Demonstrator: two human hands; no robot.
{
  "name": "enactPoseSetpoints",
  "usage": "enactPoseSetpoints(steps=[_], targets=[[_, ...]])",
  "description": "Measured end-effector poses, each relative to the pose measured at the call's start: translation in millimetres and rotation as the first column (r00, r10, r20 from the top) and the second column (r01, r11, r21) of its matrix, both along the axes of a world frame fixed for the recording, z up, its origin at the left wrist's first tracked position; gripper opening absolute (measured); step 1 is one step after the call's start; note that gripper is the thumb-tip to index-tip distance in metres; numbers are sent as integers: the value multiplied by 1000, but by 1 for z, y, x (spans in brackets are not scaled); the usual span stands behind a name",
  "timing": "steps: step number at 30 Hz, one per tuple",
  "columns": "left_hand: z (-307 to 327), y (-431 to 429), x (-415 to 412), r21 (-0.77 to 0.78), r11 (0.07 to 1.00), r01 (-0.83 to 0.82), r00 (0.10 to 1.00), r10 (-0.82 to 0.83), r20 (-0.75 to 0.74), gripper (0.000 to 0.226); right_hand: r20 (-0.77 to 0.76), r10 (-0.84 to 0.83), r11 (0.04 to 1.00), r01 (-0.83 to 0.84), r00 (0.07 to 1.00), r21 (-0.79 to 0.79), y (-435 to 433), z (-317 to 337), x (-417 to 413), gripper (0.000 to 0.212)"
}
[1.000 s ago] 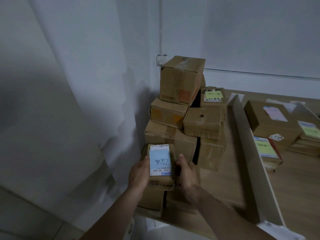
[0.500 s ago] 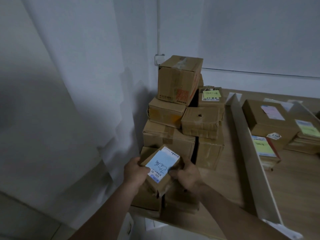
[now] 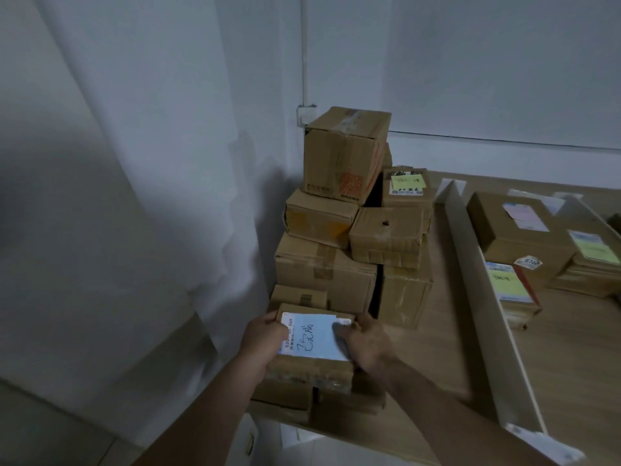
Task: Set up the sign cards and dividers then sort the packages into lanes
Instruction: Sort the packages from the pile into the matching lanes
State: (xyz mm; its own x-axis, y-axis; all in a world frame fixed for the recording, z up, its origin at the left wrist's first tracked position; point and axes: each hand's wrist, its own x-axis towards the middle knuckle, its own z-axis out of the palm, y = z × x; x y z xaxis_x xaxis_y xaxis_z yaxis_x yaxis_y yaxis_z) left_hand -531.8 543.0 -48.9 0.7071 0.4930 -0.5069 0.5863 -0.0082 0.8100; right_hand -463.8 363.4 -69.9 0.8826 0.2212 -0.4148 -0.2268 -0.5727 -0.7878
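Head view, the only one.

- Small package (image 3: 311,369), flat brown carton, at the near left corner of the table (image 3: 437,348), over two low cartons (image 3: 285,398) at the edge. Resting on them or lifted just clear: cannot tell.
- Left hand (image 3: 263,344) grips its left end, thumb on top, fingers curled under the side. Right hand (image 3: 368,344) grips the right end, thumb on the label's edge, fingers wrapped round the carton.
- Blue label (image 3: 312,338) faces up, handwriting and a printed number readable.
- Just behind: stack of boxes (image 3: 336,264) against the wall; its top box (image 3: 346,153) sits askew on the tier below.
- White divider (image 3: 484,287) runs front to back, right of the stack. Beyond it, sorted packages (image 3: 514,230), one with a yellow label (image 3: 510,287).

Judgement: the step is reading the label and choosing a lane.

Doing it well:
- Shift the right thumb off the label so nothing written is covered.
- Keep both ends held and the carton level; it looks light but worn along the front edge, so grip the sides, not the flaps.
- Lift straight up before moving sideways, so the low cartons are not dragged off the edge.
- Keep elbows away from the stack; the askew box looks ready to slide.
- If the lane is to the right, carry over the divider rather than nudging it; it seems free-standing.
- Set down label up, square to the divider.
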Motion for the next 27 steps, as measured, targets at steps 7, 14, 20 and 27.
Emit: enactPoseSetpoints(steps=[7, 14, 20, 27], targets=[[-9, 5, -1, 7, 993, -114, 993, 114, -14, 28, -226, -100, 975, 140, 969, 172, 4, 7, -10, 28], [-8, -13, 10, -64, 964, -257, 950, 265, 164, 40, -363, -164, 909, 284, 917, 305, -12, 5, -6, 27], [4, -52, 23, -241, 950, -201, 924, 266, 277, 61, -365, -234, 815, 387, 901, 431, -48, 15, -4, 56], [29, -147, 38, -321, 947, -7, 912, 137, 386, 33, -291, -354, 699, 458, 889, 549, -115, 42, -13, 12]])
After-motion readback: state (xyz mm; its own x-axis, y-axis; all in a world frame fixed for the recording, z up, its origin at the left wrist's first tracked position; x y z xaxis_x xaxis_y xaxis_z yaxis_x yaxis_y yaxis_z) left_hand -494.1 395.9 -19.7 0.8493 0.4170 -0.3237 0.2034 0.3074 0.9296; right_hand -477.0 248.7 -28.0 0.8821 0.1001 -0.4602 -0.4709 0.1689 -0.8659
